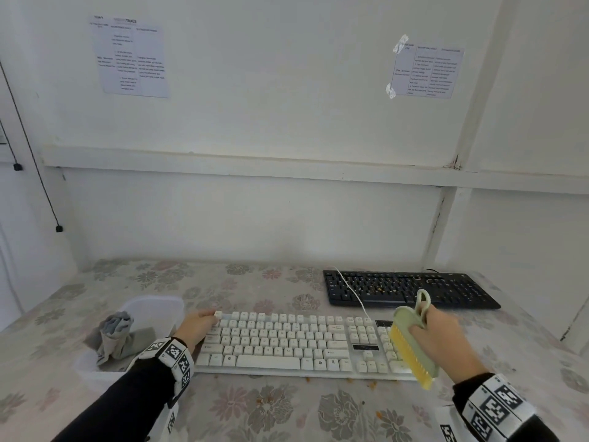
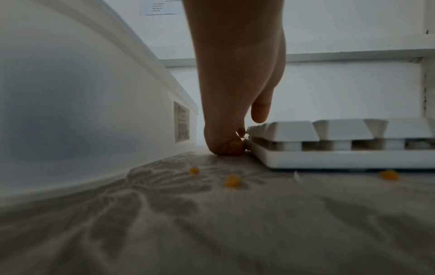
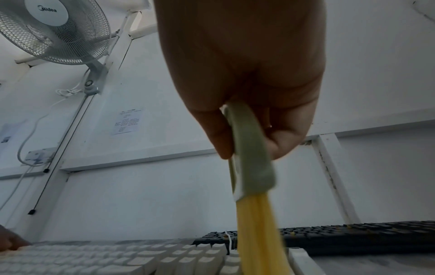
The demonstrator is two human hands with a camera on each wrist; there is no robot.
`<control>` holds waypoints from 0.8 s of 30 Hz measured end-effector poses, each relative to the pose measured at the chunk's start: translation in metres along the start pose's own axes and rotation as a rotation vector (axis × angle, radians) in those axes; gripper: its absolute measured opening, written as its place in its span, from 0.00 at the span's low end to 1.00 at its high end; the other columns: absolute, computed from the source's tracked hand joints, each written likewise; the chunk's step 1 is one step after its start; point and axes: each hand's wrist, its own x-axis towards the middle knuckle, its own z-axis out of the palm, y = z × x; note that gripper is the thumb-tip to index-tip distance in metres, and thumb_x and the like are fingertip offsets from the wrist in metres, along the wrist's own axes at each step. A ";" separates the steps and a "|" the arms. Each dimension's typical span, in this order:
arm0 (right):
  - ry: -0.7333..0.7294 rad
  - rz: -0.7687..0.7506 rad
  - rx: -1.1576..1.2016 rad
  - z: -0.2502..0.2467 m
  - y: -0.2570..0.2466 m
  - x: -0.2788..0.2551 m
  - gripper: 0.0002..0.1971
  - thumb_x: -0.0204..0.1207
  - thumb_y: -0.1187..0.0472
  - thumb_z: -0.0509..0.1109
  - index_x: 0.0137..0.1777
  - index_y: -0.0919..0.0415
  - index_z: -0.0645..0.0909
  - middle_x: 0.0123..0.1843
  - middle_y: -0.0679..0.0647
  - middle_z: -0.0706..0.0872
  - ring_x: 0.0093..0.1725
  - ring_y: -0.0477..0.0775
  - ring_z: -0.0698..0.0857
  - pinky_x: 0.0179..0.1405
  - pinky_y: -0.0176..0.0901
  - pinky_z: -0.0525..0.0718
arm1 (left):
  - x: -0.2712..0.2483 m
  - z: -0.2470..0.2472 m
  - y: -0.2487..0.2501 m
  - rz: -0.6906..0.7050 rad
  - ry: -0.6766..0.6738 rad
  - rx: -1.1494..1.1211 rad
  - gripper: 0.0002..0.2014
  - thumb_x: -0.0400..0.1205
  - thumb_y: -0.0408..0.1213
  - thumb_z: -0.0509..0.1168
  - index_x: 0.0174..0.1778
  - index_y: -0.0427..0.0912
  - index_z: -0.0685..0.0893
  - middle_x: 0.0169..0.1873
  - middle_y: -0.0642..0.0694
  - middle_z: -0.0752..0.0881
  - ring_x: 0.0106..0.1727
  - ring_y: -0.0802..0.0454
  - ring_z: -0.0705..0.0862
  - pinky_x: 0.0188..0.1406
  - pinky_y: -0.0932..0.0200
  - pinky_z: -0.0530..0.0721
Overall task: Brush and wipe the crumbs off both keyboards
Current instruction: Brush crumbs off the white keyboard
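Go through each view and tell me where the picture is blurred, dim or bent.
Head view: sharp and evenly lit, wall beams bow toward the edges. Left wrist view: dim, the tablecloth up close is soft. Right wrist view: dark, the brush bristles smear, the right hand is underexposed.

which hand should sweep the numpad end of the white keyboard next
Right. The right hand already grips the brush, its yellow bristles at the numpad end of the white keyboard. The left hand rests at the far left edge, steadying the keyboard.

Soft, even daylight; dim, blurry wrist views.
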 end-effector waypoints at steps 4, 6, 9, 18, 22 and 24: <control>-0.037 -0.043 0.018 0.004 -0.009 -0.001 0.03 0.80 0.63 0.63 0.50 0.60 0.72 0.32 0.49 0.76 0.29 0.43 0.76 0.22 0.27 0.69 | -0.003 0.001 0.000 0.006 -0.008 0.032 0.17 0.82 0.24 0.59 0.66 0.35 0.82 0.58 0.34 0.86 0.60 0.37 0.83 0.68 0.43 0.77; -0.036 -0.039 0.019 0.006 -0.010 0.000 0.07 0.79 0.62 0.63 0.55 0.63 0.74 0.33 0.50 0.77 0.31 0.44 0.77 0.24 0.28 0.73 | -0.002 0.000 -0.001 0.005 -0.010 0.041 0.17 0.82 0.24 0.58 0.66 0.35 0.82 0.60 0.34 0.85 0.60 0.38 0.83 0.69 0.43 0.77; -0.043 -0.029 0.016 0.007 -0.012 0.001 0.12 0.79 0.61 0.63 0.60 0.63 0.74 0.35 0.50 0.79 0.33 0.45 0.80 0.26 0.30 0.76 | -0.008 -0.001 0.001 -0.006 -0.016 0.037 0.16 0.83 0.22 0.56 0.63 0.34 0.83 0.54 0.34 0.86 0.54 0.40 0.83 0.63 0.47 0.80; -0.041 -0.057 0.026 0.006 -0.024 -0.002 0.10 0.79 0.62 0.63 0.58 0.65 0.75 0.33 0.48 0.75 0.30 0.42 0.75 0.22 0.28 0.67 | -0.027 0.000 0.005 0.010 -0.018 0.053 0.13 0.83 0.22 0.54 0.52 0.36 0.84 0.41 0.39 0.85 0.46 0.43 0.83 0.49 0.54 0.82; -0.045 -0.071 0.086 0.006 -0.038 -0.001 0.05 0.78 0.63 0.62 0.50 0.64 0.73 0.34 0.50 0.75 0.30 0.45 0.75 0.23 0.32 0.71 | -0.019 -0.002 -0.001 0.020 -0.053 0.115 0.10 0.81 0.24 0.56 0.43 0.38 0.82 0.49 0.35 0.84 0.54 0.41 0.83 0.63 0.44 0.79; -0.053 -0.096 0.139 0.006 -0.052 0.000 0.05 0.78 0.63 0.62 0.49 0.66 0.73 0.34 0.52 0.76 0.30 0.48 0.76 0.23 0.35 0.70 | -0.011 -0.004 -0.003 0.019 -0.064 0.176 0.06 0.80 0.27 0.58 0.39 0.39 0.77 0.47 0.36 0.81 0.51 0.45 0.80 0.57 0.49 0.78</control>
